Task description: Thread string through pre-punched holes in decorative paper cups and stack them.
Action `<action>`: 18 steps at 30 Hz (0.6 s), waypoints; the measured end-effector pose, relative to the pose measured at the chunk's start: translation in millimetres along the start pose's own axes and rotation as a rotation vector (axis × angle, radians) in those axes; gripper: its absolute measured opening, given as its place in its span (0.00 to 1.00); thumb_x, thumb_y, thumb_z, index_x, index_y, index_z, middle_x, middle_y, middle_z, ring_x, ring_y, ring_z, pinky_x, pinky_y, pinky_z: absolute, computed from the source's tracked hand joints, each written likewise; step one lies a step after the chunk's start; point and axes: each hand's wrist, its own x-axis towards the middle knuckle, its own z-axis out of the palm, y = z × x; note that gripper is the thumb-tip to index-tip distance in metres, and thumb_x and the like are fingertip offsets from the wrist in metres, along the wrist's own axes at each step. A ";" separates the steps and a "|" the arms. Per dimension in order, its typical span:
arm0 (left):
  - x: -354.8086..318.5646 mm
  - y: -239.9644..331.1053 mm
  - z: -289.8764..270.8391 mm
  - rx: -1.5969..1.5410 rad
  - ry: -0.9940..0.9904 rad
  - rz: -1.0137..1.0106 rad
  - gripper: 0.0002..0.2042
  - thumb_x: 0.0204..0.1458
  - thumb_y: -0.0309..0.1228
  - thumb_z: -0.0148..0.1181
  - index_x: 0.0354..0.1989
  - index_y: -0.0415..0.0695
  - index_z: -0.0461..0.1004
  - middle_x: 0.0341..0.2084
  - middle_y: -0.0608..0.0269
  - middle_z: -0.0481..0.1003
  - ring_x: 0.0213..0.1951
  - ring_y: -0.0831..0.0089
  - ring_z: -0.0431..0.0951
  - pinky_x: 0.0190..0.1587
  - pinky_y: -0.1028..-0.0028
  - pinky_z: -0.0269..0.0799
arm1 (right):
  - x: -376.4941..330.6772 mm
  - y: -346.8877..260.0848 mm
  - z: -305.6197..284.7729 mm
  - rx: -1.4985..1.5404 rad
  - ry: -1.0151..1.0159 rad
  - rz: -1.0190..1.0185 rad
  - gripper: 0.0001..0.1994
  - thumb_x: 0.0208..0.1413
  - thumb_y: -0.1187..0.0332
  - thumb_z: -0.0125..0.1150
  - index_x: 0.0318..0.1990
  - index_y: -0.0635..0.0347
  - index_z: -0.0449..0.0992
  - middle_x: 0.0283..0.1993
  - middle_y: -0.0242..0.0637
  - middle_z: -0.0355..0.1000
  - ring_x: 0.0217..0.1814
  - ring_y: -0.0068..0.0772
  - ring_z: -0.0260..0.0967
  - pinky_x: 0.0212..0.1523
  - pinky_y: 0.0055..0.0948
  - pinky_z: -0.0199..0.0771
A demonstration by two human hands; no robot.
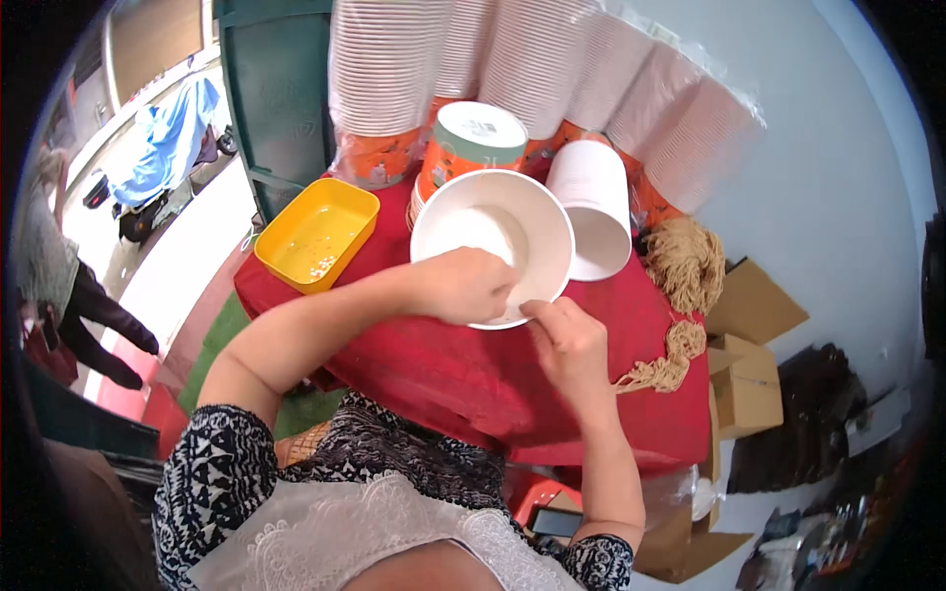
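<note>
A large white paper bucket (545, 209) has its open mouth tilted toward me over the table. My left hand (465, 286) is closed, its curled fingers at the near side of the mouth; whatever they hold is hidden. At the near right rim, my right hand (570, 340) pinches the bucket's edge between thumb and fingers. Just behind stands an upturned orange bucket (471, 148) with a green band and white base. Another white bucket (589, 187) lies on its side to the right, its mouth facing me.
A yellow plastic tub (325, 231) with small white bits sits at the left on the red-covered table (443, 374). Tall stacks of wrapped paper buckets (389, 69) line the back. Bundles of tan cord (682, 261) lie at the right, near cardboard boxes (747, 384). A person (64, 266) is outside, left.
</note>
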 end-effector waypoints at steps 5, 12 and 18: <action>23.2 15.4 -34.3 -0.043 -0.128 -0.042 0.10 0.51 0.31 0.52 0.27 0.36 0.76 0.24 0.50 0.78 0.28 0.57 0.78 0.35 0.62 0.72 | 26.0 7.1 -24.0 0.141 -0.069 0.038 0.07 0.49 0.79 0.65 0.37 0.60 0.78 0.31 0.42 0.75 0.31 0.45 0.75 0.31 0.37 0.75; 29.5 3.7 -11.3 -0.066 -0.160 0.071 0.09 0.50 0.31 0.54 0.26 0.36 0.75 0.22 0.50 0.76 0.26 0.60 0.76 0.33 0.62 0.70 | 5.9 18.2 -16.4 0.261 -0.150 0.131 0.06 0.51 0.77 0.65 0.37 0.63 0.79 0.33 0.44 0.76 0.34 0.45 0.76 0.36 0.36 0.76; 23.8 -3.4 0.9 -0.133 -0.159 0.083 0.08 0.51 0.30 0.55 0.28 0.37 0.76 0.23 0.50 0.77 0.26 0.60 0.76 0.33 0.63 0.71 | -3.7 18.4 -12.5 0.274 -0.168 0.190 0.07 0.51 0.77 0.65 0.38 0.62 0.80 0.34 0.45 0.77 0.35 0.45 0.77 0.37 0.37 0.77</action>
